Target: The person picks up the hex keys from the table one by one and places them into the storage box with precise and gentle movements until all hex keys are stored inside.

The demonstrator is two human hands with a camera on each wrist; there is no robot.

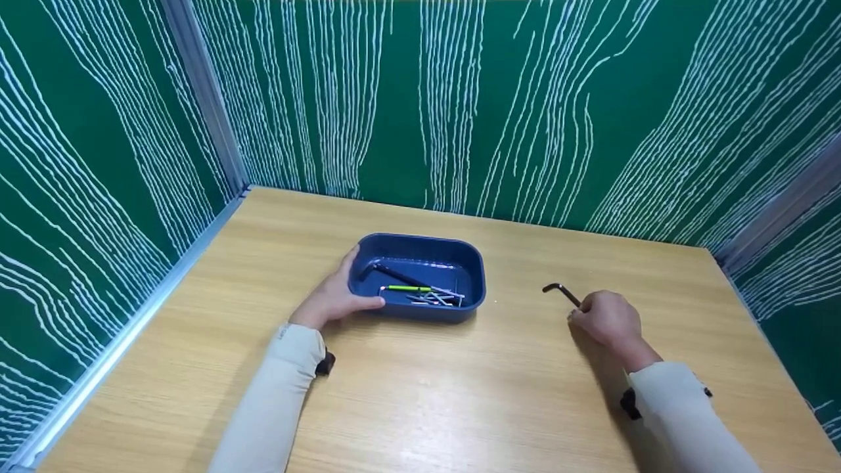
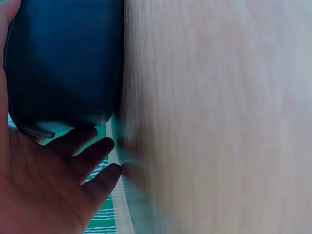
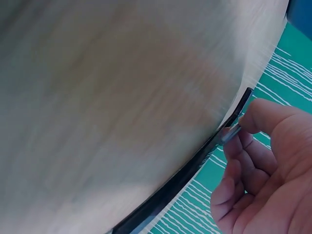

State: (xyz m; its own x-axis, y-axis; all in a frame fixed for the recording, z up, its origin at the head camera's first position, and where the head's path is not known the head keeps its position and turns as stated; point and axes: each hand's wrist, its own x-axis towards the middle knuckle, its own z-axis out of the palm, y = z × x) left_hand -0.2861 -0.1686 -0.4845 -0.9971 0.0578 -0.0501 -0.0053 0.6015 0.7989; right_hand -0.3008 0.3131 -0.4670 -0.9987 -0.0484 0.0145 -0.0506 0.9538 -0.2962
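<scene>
A dark blue bin [image 1: 420, 314] stands on the table at the centre of the head view. My left hand [image 1: 338, 295] grips its left end, thumb over the near rim; in the left wrist view the other fingers [image 2: 100, 183] lie loosely spread beside it. Inside are a black hex key [image 1: 397, 274], a yellow-green stick [image 1: 407, 288] and several thin silver metal pieces [image 1: 439, 299]. To the right, another black hex key [image 1: 558, 289] has its bent end showing beyond my right hand [image 1: 608, 318]. Thumb and fingertips there pinch a small silver metal piece [image 3: 231, 133], kind unclear, against the key.
The wooden table [image 1: 420, 394] is bounded by green walls [image 1: 394, 98] with white wavy lines. Metal posts [image 1: 204, 85] mark the wall corners. Black wrist bands [image 1: 325, 362] sit on both sleeves. The bin's corner [image 3: 300, 17] shows in the right wrist view.
</scene>
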